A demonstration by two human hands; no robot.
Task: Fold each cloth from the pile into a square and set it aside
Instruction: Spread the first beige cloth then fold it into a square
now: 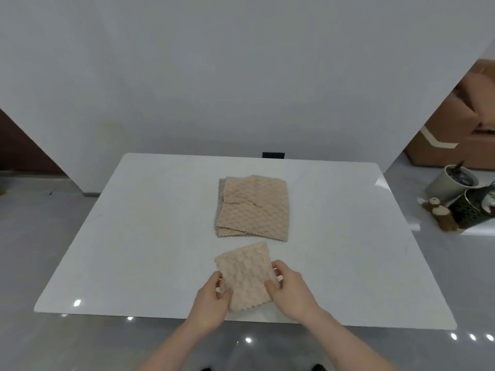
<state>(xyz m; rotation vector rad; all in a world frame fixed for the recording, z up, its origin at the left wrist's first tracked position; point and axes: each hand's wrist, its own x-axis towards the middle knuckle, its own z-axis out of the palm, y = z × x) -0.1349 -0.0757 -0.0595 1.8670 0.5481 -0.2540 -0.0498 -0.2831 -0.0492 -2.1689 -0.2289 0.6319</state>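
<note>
Fingers of both hands pinch a beige, bubble-textured cloth (245,277) at the near edge of the white desk (134,236). The left hand (211,298) grips the cloth's left side, thumb on top and fingers (215,281) curled beneath; the right hand (290,287) grips the right side the same way, thumb pressed on the upper face. Folded down to a smallish, roughly square panel, the cloth sits slightly rotated, its far corner pointing to about one o'clock.

It looks light and thoroughly limp, a thick plush weave with scalloped edges. Such a fabric should neither slip nor break, but its layers may slide apart or spring open once released, so pinching through all layers at the two side edges, as now, seems the sound hold. Pressing it flat against the desk would likely help the crease stay.

Beyond it, at twelve o'clock from the hands and well apart, lies the pile of cloths (254,207): several beige ones stacked unevenly, with a grey cloth (221,194) peeking out along the left side. The top one shows a wrinkle across its middle.

Farther off, around two o'clock past the desk's right edge, stand paper cups (455,180) and a small brown plush toy (440,212), with cardboard boxes (450,140) behind them.
</note>
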